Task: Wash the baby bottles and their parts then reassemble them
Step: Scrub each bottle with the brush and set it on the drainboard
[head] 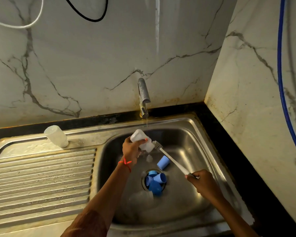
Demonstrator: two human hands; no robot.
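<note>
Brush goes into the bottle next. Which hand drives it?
Right. The right hand grips the brush by its handle, with the bristle head just beside the mouth of the bottle. The left hand is occupied holding that bottle tilted over the sink.

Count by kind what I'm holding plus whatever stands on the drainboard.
Clear bottles: 2 (held bottle in left hand; neck-down bottle on drainboard)
Brushes: 1 (bottle brush in right hand)
Total: 3
</note>
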